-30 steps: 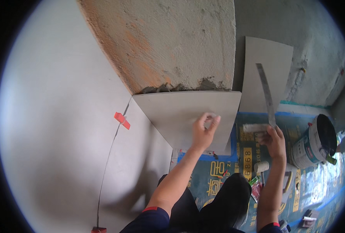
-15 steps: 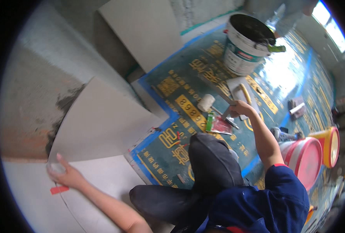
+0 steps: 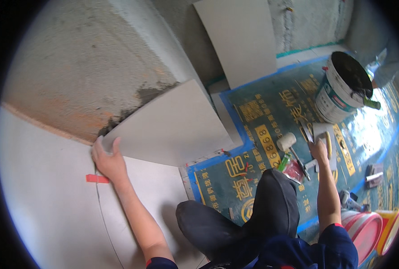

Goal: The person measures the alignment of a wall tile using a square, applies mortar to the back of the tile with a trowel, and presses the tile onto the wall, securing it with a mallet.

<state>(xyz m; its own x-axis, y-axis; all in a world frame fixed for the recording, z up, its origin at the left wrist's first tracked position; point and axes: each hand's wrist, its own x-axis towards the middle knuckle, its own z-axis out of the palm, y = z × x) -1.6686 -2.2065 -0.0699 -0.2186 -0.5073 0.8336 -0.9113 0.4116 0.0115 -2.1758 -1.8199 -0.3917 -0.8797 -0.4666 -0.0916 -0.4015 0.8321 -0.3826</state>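
A pale grey tile [image 3: 172, 127] leans against the rough wall, with dark mortar showing behind its upper edge. My left hand [image 3: 110, 162] is at its left corner, fingers stretched along the edge and thumb apart near the face. Below that hand, a red strip [image 3: 97, 178] crosses a joint in the white tiled surface [image 3: 60, 193]. On the right, my right hand [image 3: 318, 151] is closed round an L-shaped metal square [image 3: 305, 131], partly hidden by the fingers. Beside it is a flat trowel [image 3: 324, 132] with a yellow handle.
A white-headed mallet [image 3: 286, 141] and a red-and-green packet [image 3: 293, 170] lie on the printed floor sheet [image 3: 235, 163]. Beyond stands a mortar bucket [image 3: 338, 96], with another person [image 3: 392, 67] behind it. Another tile [image 3: 244, 40] leans at the back; lidded buckets [image 3: 365, 231] stand lower right.
The view has swung left, so everything sits further right in the picture. My right hand has brought the square down towards the trowel. My left hand stays by the tile's corner.
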